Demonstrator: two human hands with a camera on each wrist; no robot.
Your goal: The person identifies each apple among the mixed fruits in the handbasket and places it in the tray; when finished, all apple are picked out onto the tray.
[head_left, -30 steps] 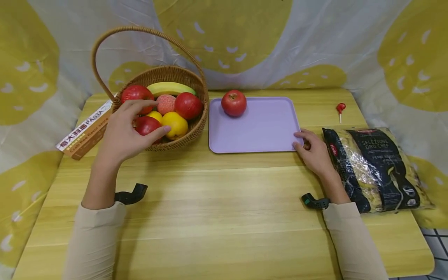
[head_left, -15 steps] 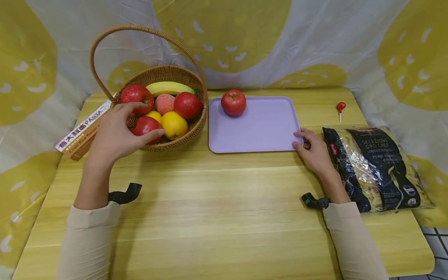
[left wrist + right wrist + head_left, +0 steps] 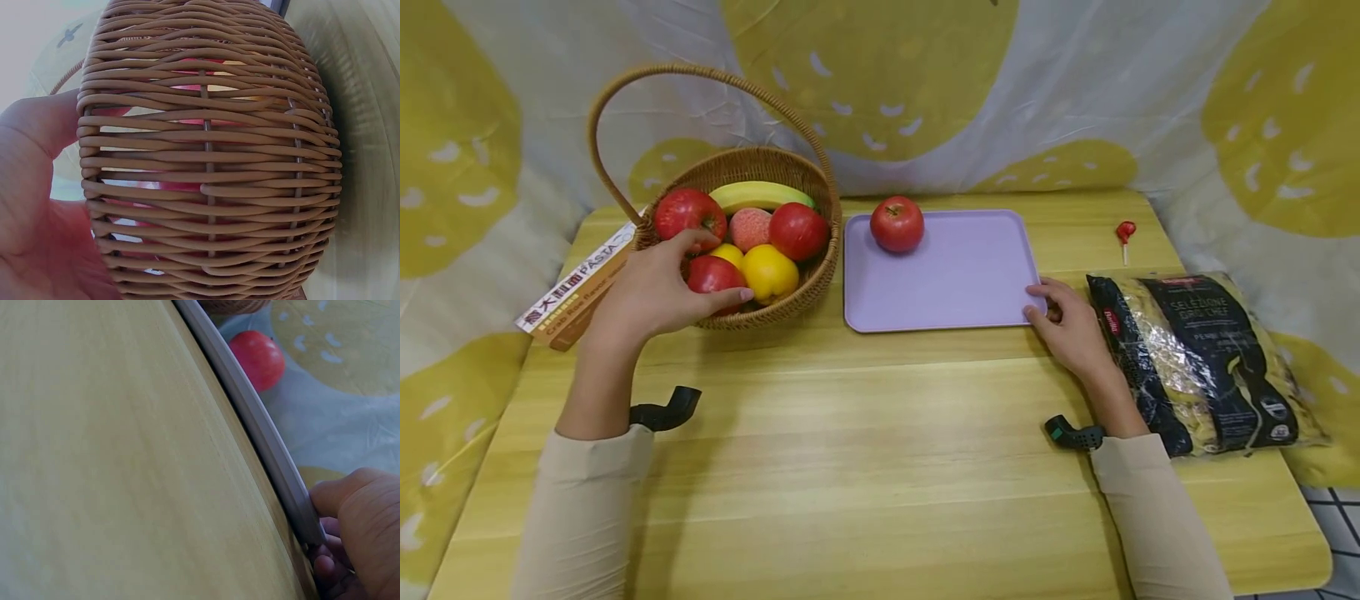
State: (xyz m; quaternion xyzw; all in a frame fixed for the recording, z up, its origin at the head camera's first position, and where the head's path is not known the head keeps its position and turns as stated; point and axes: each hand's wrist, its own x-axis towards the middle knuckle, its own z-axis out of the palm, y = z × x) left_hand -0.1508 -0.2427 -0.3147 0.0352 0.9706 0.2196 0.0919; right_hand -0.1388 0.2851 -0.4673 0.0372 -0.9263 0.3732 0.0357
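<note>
Head view: hands (image 3: 651,290) (left) nearer apple (image 3: 712,273)

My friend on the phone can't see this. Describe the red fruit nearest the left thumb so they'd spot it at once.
On the wooden table, left of the lilac tray, stands a tall-handled wicker basket. The red fruit lies near its front-left rim, in front of a red apple. Unlike its neighbours, it sits between thumb and fingers of the left hand.

Left hand (image 3: 651,287) at basket (image 3: 808,296) (apple (image 3: 897,224) on tray (image 3: 955,283)).
</note>
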